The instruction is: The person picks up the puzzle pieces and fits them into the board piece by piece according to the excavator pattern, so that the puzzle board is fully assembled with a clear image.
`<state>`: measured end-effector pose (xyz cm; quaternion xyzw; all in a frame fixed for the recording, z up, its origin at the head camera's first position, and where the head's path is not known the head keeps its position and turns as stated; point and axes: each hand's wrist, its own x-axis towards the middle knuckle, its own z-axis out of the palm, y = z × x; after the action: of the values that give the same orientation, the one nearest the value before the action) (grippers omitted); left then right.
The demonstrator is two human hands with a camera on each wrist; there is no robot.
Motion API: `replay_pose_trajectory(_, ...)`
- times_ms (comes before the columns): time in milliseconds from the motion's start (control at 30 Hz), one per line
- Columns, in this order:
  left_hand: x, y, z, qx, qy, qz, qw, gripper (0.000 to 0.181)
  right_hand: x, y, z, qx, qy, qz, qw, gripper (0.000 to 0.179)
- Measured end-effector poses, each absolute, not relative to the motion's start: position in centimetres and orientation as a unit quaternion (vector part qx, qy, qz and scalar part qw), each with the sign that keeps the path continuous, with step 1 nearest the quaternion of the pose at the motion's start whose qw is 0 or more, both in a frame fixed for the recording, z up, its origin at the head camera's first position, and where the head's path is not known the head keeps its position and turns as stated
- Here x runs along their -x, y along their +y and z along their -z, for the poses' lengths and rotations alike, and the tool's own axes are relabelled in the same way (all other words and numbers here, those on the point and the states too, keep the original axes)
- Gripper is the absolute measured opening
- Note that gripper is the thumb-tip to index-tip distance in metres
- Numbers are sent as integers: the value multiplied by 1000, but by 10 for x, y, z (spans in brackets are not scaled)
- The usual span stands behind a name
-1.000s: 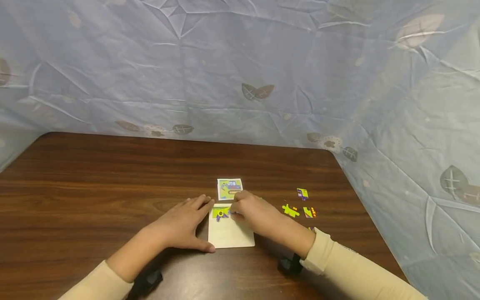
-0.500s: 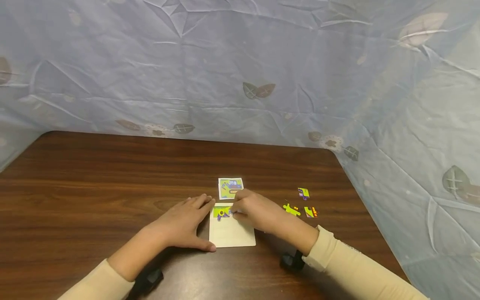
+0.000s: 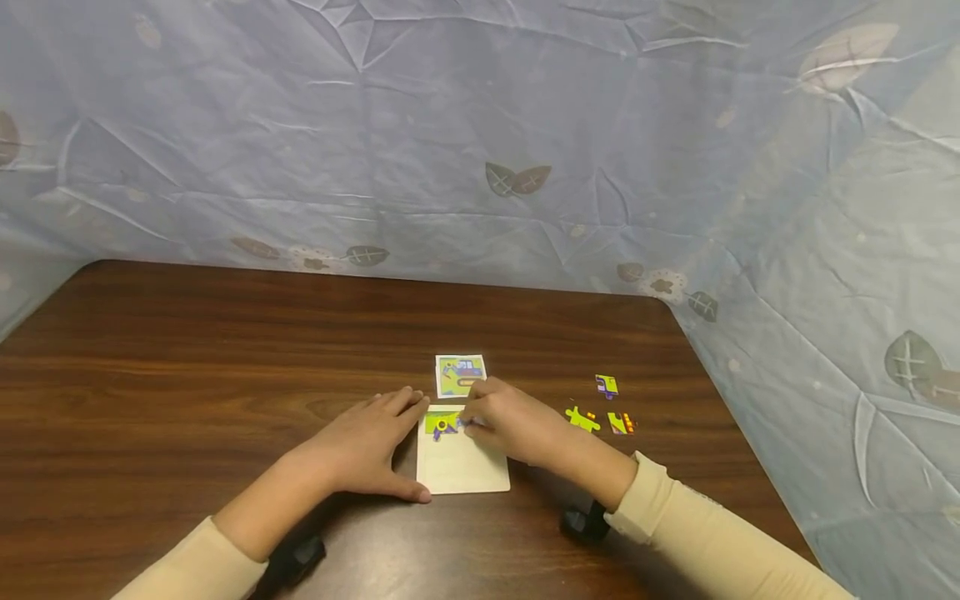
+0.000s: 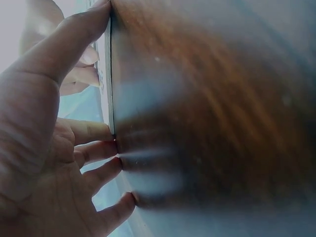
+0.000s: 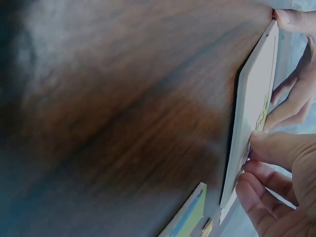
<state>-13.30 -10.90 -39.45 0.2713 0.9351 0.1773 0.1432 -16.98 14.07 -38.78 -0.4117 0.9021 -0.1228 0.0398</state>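
Note:
A pale puzzle board (image 3: 461,471) lies flat on the table, a yellow-green and purple puzzle piece (image 3: 442,424) set at its upper left. My left hand (image 3: 363,454) is spread along the board's left side, its thumb tip at the lower left corner and its fingertips by the upper left one. With thumb and fingers my right hand (image 3: 517,425) pinches another puzzle piece at the board's top, right beside the set one; the fingers hide most of it. The right wrist view shows the thumb (image 5: 276,148) low over the board's face.
Just beyond the board lies a small picture card (image 3: 459,377) with a digger on it. To the right are loose puzzle pieces: a green and purple one (image 3: 607,386), a yellow-green one (image 3: 582,419) and one with orange squares (image 3: 621,423). A patterned curtain (image 3: 420,142) hangs behind the table.
Both hands stay at the same spots on the board. The right forearm has shifted slightly, and a small piece seen beside its sleeve earlier is now hidden.

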Motion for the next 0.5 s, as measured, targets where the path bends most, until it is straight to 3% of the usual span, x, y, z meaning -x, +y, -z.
replay_pose_trajectory(500, 133, -108, 397, -274, 935, -176, 141, 122, 174, 174, 379, 393, 901, 171, 71, 30)
